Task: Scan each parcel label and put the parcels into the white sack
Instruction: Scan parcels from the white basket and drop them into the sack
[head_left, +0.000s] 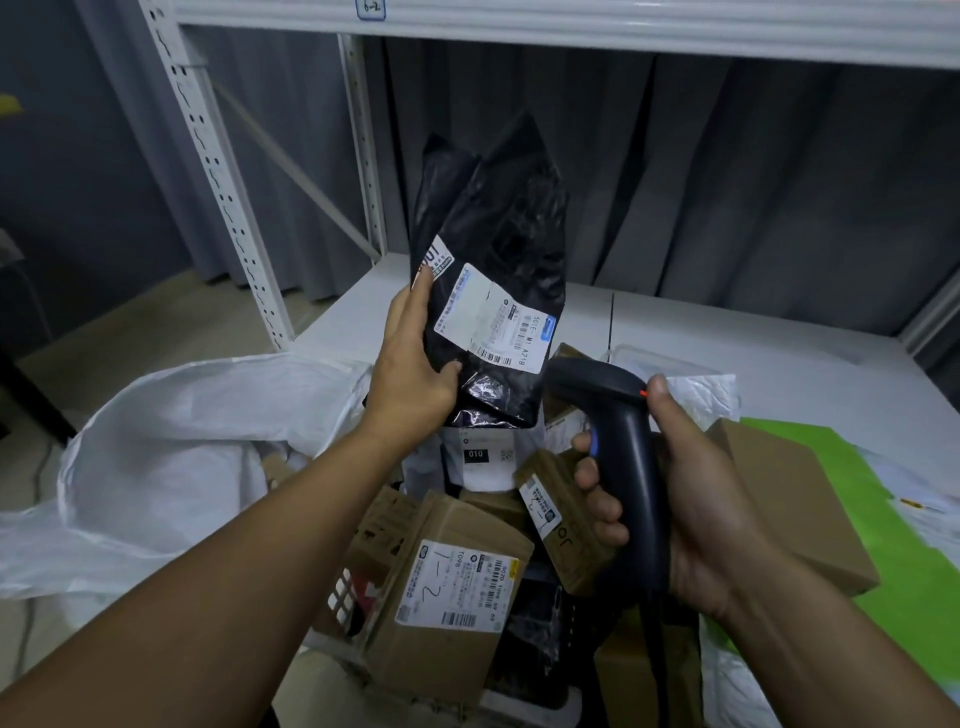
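White sack (171, 441): lies at the far left with its mouth gaping and slumped towards me, so a scanned parcel can drop in with a short swing.

Left hand (410, 374): grips the black poly-bag parcel (493, 234) by its lower left edge, thumb across the front, index finger laid up the side. I hold it upright above the pile, the shipping label (498, 322) turned to face me and clear of my thumb, so that the barcodes are exposed.

Basket (343, 597): below, heaped with labelled cartons (452, 587), which I judge are unscanned.

Barcode scanner (636, 467): its head sits just below and right of the label, angled up at it; a red light shows on top.

Right hand (696, 509): fingers wrapped round the handle, forefinger by the blue trigger, thumb up by the red light.

Judgement: scan in hand; the parcel is not yet in the sack.
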